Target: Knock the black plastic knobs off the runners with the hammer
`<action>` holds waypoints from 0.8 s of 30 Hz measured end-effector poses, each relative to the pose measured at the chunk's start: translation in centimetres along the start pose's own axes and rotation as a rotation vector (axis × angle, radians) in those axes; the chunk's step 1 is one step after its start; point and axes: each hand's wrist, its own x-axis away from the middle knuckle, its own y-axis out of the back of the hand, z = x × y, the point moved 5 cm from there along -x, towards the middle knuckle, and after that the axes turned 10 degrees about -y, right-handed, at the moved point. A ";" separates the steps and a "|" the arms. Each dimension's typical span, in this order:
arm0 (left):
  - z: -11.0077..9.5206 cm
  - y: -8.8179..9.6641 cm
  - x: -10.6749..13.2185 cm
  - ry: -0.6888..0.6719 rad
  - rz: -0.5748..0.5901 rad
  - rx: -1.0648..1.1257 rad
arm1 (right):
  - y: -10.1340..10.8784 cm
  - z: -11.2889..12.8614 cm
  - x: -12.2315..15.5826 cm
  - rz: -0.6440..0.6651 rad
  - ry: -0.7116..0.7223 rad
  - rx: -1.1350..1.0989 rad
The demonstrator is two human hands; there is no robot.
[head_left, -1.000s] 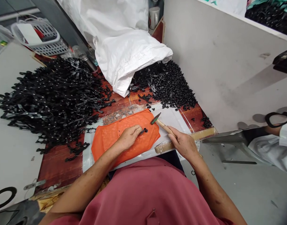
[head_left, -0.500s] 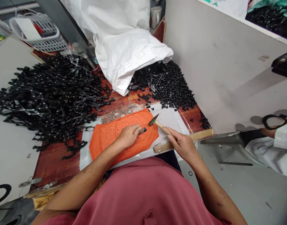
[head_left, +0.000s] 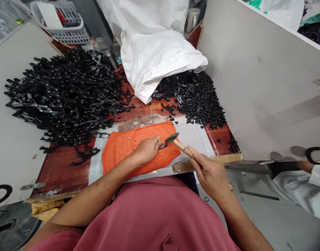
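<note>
Grey partitions [head_left: 254, 87] flank a reddish worktable [head_left: 68, 170] where, center frame, the left hand [head_left: 148, 150] pinches a black strip [head_left: 163, 146] over orange cloth [head_left: 120, 150] while the right hand [head_left: 210, 172] grips a hammer [head_left: 183, 149] nearby, seemingly hammering work, any blow calling for careful aim.

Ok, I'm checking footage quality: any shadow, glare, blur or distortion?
Head view: a soft shadow darkens the right partition; head view: the white sack is bright but its folds show; head view: the hammer reads clearly; head view: edges look stretched, suggesting wide-angle distortion.
</note>
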 end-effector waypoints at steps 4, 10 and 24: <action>-0.1 0.2 0.0 0.024 0.031 -0.033 | -0.3 0.1 0.4 -0.023 0.018 0.063; -0.3 0.1 0.0 0.044 0.050 -0.073 | -0.3 0.7 0.3 -0.011 0.029 0.148; 1.3 0.5 1.1 0.006 -0.117 0.730 | -2.2 -2.1 -1.2 0.029 -0.089 -0.110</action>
